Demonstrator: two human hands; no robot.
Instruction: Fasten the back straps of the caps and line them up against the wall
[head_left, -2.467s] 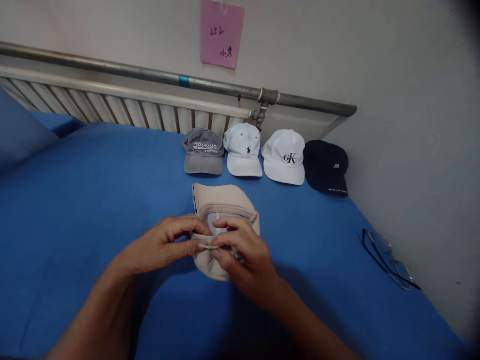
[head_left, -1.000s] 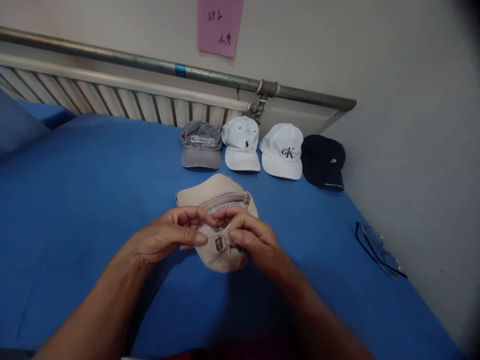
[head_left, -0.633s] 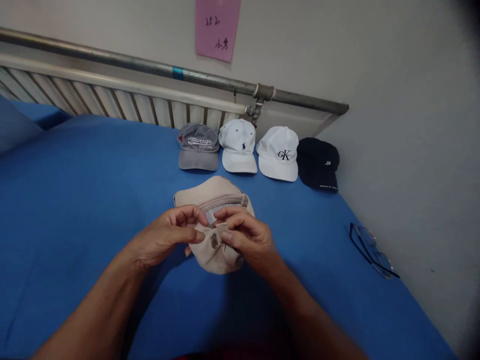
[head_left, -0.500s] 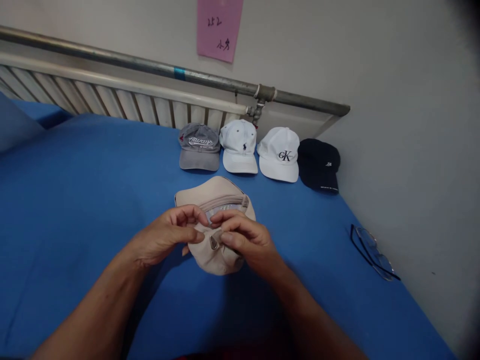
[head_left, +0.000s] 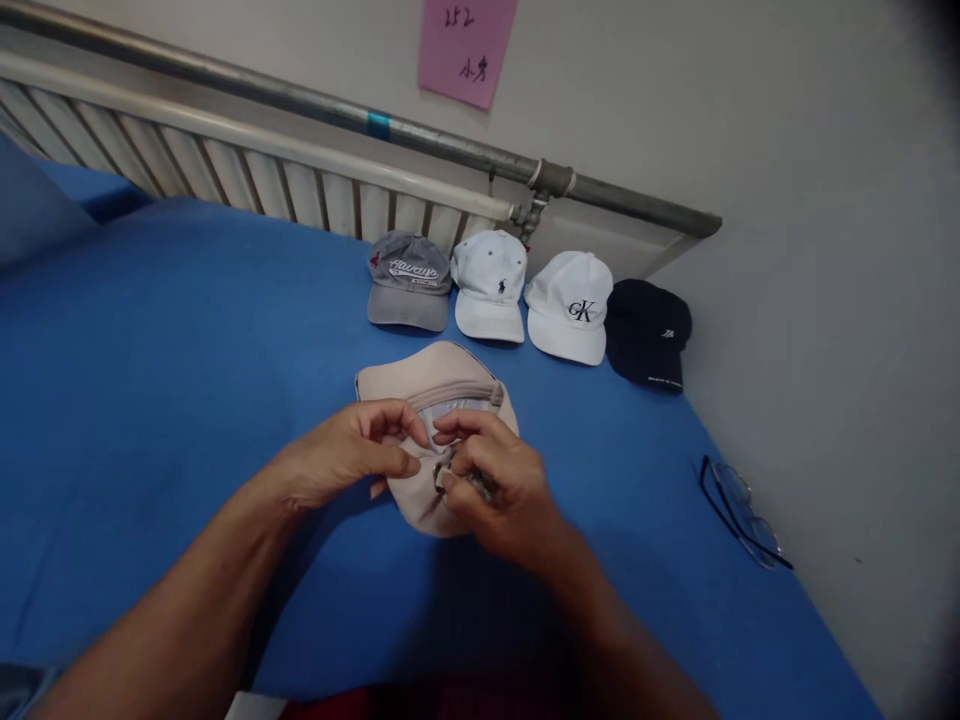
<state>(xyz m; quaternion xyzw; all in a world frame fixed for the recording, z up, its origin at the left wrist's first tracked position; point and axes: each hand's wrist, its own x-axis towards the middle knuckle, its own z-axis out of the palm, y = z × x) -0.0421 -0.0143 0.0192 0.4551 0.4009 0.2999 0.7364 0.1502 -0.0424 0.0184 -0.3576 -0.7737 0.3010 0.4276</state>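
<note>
A beige cap (head_left: 431,372) lies upside down on the blue surface (head_left: 187,340), its inside facing up and its brim pointing away from me. My left hand (head_left: 349,450) is at the cap's left side, thumb and fingers closed on the cap's fabric. On the right, my right hand (head_left: 499,480) pinches the cap's strap beside a small metal buckle (head_left: 439,477). Part of the strap is hidden behind the right fingers.
Behind the beige cap stand a grey cap (head_left: 409,285), a pale cap (head_left: 489,285), a white cap (head_left: 568,307) and a black cap (head_left: 648,334). Glasses (head_left: 742,510) lie at the right edge. A radiator (head_left: 247,180) and pipe (head_left: 285,100) run along the wall.
The view has shifted slightly. My right fingers have curled more around the strap, and the buckle now shows at a different angle. The left hand keeps nearly the same pose.
</note>
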